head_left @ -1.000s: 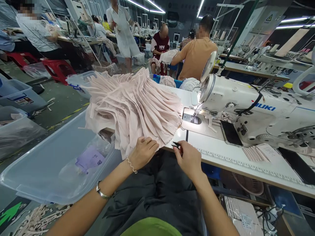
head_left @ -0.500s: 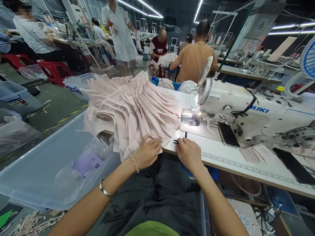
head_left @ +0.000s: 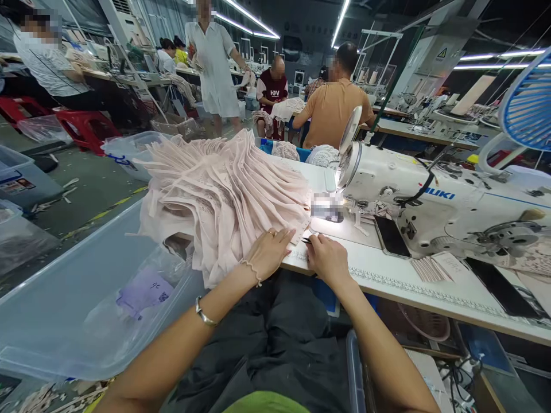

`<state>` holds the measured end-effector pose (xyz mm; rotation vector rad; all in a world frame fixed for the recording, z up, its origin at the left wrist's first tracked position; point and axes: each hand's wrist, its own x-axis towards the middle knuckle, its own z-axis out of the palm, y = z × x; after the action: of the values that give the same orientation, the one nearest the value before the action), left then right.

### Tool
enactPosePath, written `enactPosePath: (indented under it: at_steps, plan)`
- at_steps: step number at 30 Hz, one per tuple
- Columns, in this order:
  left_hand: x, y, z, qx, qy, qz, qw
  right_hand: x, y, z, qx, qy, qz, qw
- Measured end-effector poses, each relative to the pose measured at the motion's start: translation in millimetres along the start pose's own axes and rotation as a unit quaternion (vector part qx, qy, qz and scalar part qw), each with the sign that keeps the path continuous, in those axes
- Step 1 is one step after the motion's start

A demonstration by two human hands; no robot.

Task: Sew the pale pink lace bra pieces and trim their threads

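A thick stack of pale pink fabric pieces is spread over the near left end of the white sewing table, its layers fanned. My left hand lies on the stack's near right edge with its fingers stretched out towards the right. Just right of it, at the table's front edge, my right hand is closed round a small black-tipped tool. Two thin points stick out to the left; the rest is hidden in my fingers. Behind them stands a white sewing machine with its lamp lit.
A clear plastic tub holding a purple-labelled bag stands at left. On the table lie a phone, small pink cards and a dark flat device. A blue fan is at right. Co-workers sit and stand behind.
My left hand has moved right along the fabric edge, and its curled fingers have straightened. My right hand stays near the table edge with the tool. The view has shifted slightly.
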<state>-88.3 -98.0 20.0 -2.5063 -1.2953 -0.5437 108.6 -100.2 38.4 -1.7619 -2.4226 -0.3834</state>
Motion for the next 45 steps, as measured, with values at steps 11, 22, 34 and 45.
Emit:
enactPosePath:
  at_steps: [11,22,34,45]
  plan:
    - [-10.6,-3.5,-10.1,0.041,0.028,0.042,0.998,13.9,-3.7,2.6,-0.010,-0.032,-0.085,0.996]
    - [0.1,-0.4,-7.1,0.025,0.046,0.016,0.998,17.4,-11.0,7.2,-0.019,-0.037,-0.095,0.995]
    - [10.3,-15.1,-4.4,-0.010,-0.041,0.015,0.999,20.7,11.1,-1.3,-0.014,-0.004,0.016,1.000]
    - [12.9,-9.4,-11.9,0.038,-0.044,-0.004,0.998,22.6,-6.3,-0.9,-0.012,-0.065,-0.104,0.992]
